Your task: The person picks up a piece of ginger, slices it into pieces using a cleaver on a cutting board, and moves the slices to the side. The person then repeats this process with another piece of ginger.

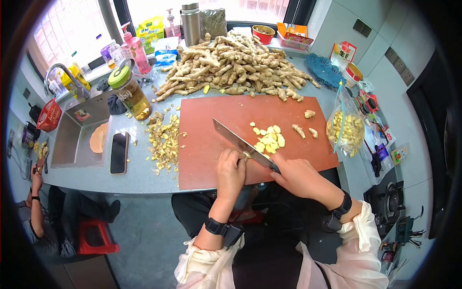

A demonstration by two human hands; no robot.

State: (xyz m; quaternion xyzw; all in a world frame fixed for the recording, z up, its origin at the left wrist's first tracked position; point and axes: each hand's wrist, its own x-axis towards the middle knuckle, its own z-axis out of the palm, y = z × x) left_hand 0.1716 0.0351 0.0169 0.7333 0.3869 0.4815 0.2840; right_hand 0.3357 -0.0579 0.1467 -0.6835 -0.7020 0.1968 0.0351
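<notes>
The right hand is closed around the handle of a knife, whose blade slants from the near right toward the far left over a reddish-brown cutting board. The left hand, its fingers curled, pinches a small ginger piece on the near part of the board, right against the blade; whether the edge has cut into it, I cannot tell. Just beyond the knife, to its right, lies a loose cluster of pale yellow ginger slices. Farther right on the board sit a few small unsliced ginger knobs, apart from one another.

On the desk, a large mound of whole ginger rises beyond the far edge of the board. Ginger scraps are heaped along its left edge, with a dark phone farther left and a green-lidded jar of amber liquid behind them. A clear bag filled with cut ginger stands beside the right edge. A sink is set into the left part of the desk, and another person sits at the far left.
</notes>
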